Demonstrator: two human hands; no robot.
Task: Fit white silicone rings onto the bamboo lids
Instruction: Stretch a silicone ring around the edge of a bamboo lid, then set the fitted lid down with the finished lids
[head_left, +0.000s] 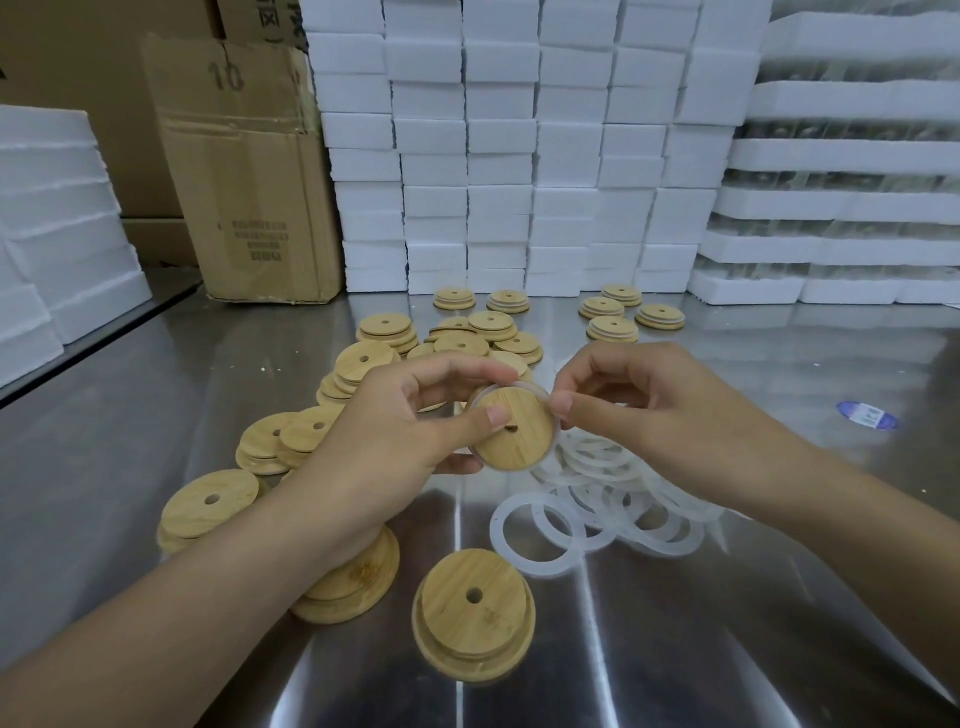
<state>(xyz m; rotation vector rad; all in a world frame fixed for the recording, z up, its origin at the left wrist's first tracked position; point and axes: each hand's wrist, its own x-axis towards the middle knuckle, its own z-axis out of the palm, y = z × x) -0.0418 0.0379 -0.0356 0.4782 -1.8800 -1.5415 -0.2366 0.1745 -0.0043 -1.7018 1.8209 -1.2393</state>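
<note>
On steel table (779, 649), bamboo lids (474, 613), foam blocks (498, 171)

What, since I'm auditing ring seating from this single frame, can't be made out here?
- Head view, ring pinched by the right hand: whether it sits fully round the held lid; that lid and the left hand hide the far side.
- Lid under the left forearm: mostly covered.
- Cardboard box print: too blurred to read.
- Blue label on the table: text too small.
</note>
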